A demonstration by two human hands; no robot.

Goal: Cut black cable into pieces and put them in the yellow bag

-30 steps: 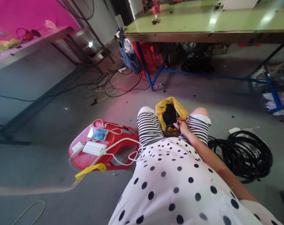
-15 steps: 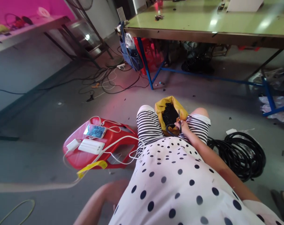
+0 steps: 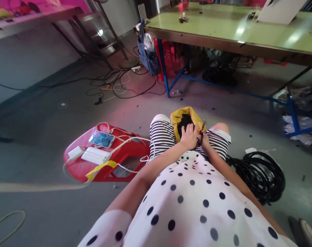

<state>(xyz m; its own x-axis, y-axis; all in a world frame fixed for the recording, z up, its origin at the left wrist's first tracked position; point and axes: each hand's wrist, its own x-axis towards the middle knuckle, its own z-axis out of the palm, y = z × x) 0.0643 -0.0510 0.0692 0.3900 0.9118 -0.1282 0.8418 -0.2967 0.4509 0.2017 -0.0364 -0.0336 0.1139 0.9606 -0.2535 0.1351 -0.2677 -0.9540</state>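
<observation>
A yellow bag (image 3: 175, 116) stands between my knees, holding a heap of small black pieces (image 3: 184, 120). My left hand (image 3: 189, 137) lies over its near side with the fingers spread, close to the black pieces; whether it touches them I cannot tell. Beside it, my right hand (image 3: 205, 141) is closed on a pair of scissors (image 3: 203, 127) with dark handles, the blades pointing up and away from me. Both hands nearly meet at the bag's near edge, and part of the handles is hidden by the fingers.
On my left a red plastic stool (image 3: 77, 137) carries a phone (image 3: 102, 139), a white power bank (image 3: 96, 155) and white cables. Coiled black tubing (image 3: 276, 181) lies on the floor to my right. Ahead stands a green-topped table (image 3: 220, 24) with blue legs; cables tangle near it.
My left hand has come from low beside my body up and across to the bag. The scissors remain in my right hand, now angled more to the right. The view has shifted slightly.
</observation>
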